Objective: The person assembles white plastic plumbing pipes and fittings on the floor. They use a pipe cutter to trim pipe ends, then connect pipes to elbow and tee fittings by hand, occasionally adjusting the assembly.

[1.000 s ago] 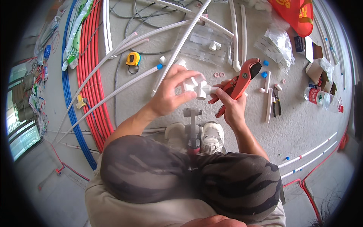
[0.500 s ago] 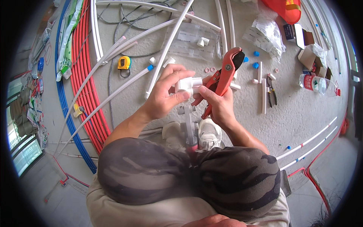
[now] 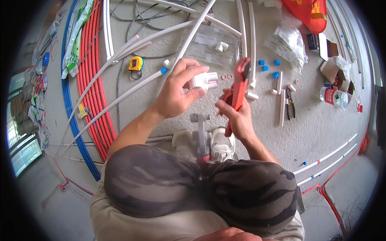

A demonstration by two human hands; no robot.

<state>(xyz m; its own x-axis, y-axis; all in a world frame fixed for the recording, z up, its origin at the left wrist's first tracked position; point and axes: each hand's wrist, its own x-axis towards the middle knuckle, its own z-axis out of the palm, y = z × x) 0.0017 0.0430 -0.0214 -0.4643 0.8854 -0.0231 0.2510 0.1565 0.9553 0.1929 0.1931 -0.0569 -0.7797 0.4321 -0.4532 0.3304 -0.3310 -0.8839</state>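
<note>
Between the thumb and fingers of my left hand (image 3: 173,93) is a white plastic pipe fitting (image 3: 198,81), with two short pipe stubs (image 3: 212,80) pointing right. My right hand (image 3: 241,117) is wrapped round the handles of a red pipe cutter (image 3: 240,85), its dark head pointing up and away. A gap separates the cutter from the fitting. Below my hands, a grey metal tool with cross-pieces (image 3: 201,134) and a red lower part stands upright between my shoes.
Long white pipes (image 3: 193,32) cross the floor ahead. Red pipes (image 3: 95,92) and blue pipes (image 3: 76,130) run along the left, near a yellow tape measure (image 3: 136,63). Rightward lie blue caps (image 3: 275,75), pliers (image 3: 290,106), pipe offcuts (image 3: 282,106), a bottle (image 3: 334,97) and opened boxes (image 3: 334,73).
My right hand has drawn away from the fitting, to the right and nearer me, and the cutter has turned more edge-on. The left hand still holds the fitting, whose two stubs now show clearly.
</note>
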